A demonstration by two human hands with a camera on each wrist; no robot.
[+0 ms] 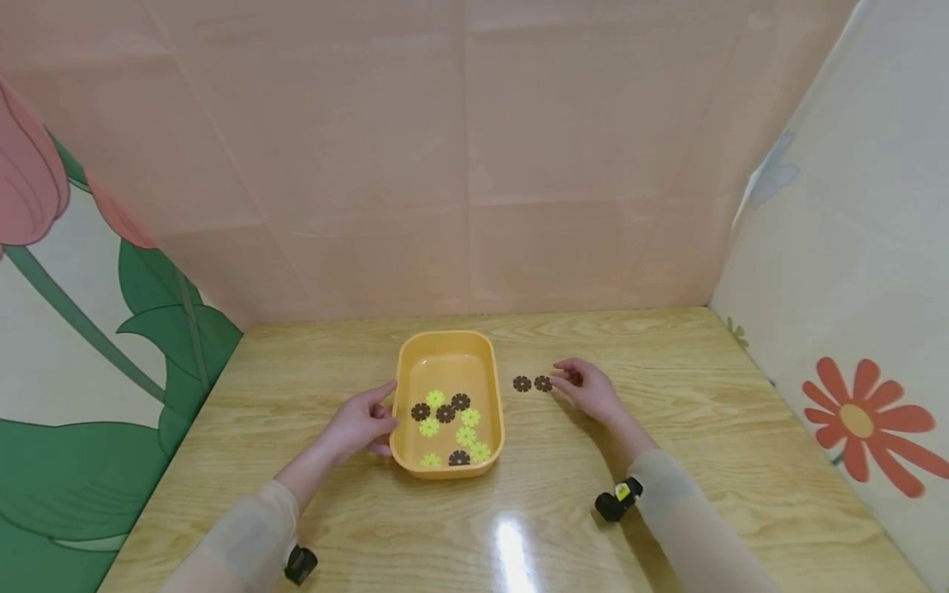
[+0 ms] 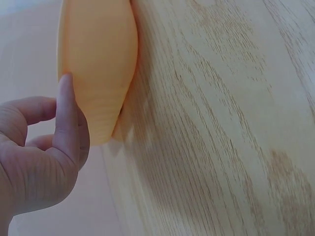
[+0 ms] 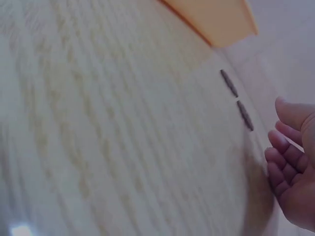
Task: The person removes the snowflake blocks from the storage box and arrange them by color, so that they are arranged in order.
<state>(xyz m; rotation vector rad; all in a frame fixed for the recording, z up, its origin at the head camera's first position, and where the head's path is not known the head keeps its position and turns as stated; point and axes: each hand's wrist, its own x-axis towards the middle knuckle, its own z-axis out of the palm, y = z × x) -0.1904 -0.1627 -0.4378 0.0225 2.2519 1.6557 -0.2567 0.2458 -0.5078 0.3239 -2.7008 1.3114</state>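
Observation:
An orange-yellow rectangular tub (image 1: 445, 473) stands on the table, holding several flower-shaped notched discs, some yellow-green (image 1: 465, 436) and some dark brown (image 1: 420, 411). My left hand (image 1: 365, 422) touches the left side of the tub, and in the left wrist view a fingertip (image 2: 66, 78) rests against its outer wall. Right of the tub, two brown notched discs (image 1: 522, 384) lie flat, side by side. My right hand (image 1: 589, 391) hovers at the right one of the pair, fingers loosely bent. In the right wrist view that hand (image 3: 295, 162) is apart from both discs and holds nothing.
The wood-grain table (image 1: 356, 527) runs back to a pinkish cloth wall (image 1: 467, 165). Flower-printed panels flank it on the left and right. A small black camera (image 1: 619, 500) is strapped to the right wrist, another (image 1: 300, 565) to the left.

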